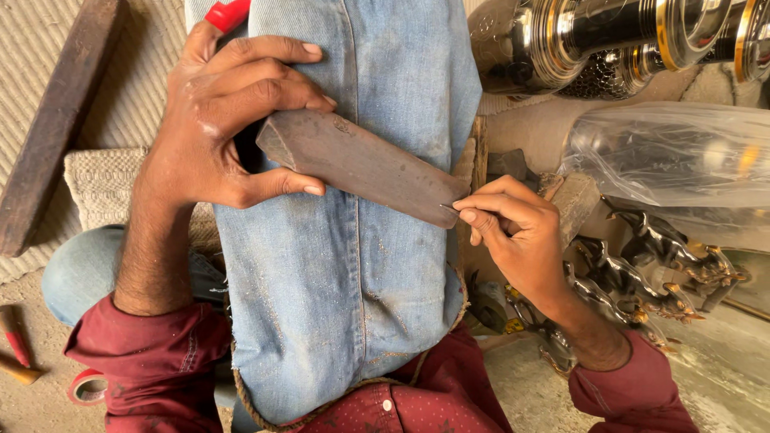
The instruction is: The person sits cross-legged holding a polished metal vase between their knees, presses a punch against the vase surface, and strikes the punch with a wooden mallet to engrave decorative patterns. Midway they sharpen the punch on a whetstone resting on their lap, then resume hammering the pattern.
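At the bottom edge, dark red sleeves (pixel 152 361) frame a raised thigh in faded blue jeans (pixel 337 273), dusted with fine grit. A long, dark, flat-sided stone block (pixel 361 164) lies slantwise across the denim, resting on the leg. The left hand (pixel 216 120) holds its upper left end: the thumb presses along the lower side, the fingers curl over the top, close together. The right hand (pixel 513 228) meets the block's lower right end, with thumb and forefinger pinched tight on a thin metal tool (pixel 449 208) whose tip touches the stone; how long the tool is cannot be told, since the fingers hide most of it.

Low on the left, a roll of red tape (pixel 87 387) lies on the floor beside red and wooden tool handles (pixel 14 341). On the right, just past the right wrist, cast metal figures (pixel 642 273) with gold-coloured details lie in a heap. Above them sits a clear plastic bag (pixel 674 152), crumpled and shiny, partly covering more metal pieces. Farther up, polished steel vessels (pixel 609 40) with gold-coloured bands fill the top right corner. On the far left a dark wooden plank (pixel 56 120) slants over a pale woven mat (pixel 128 104).
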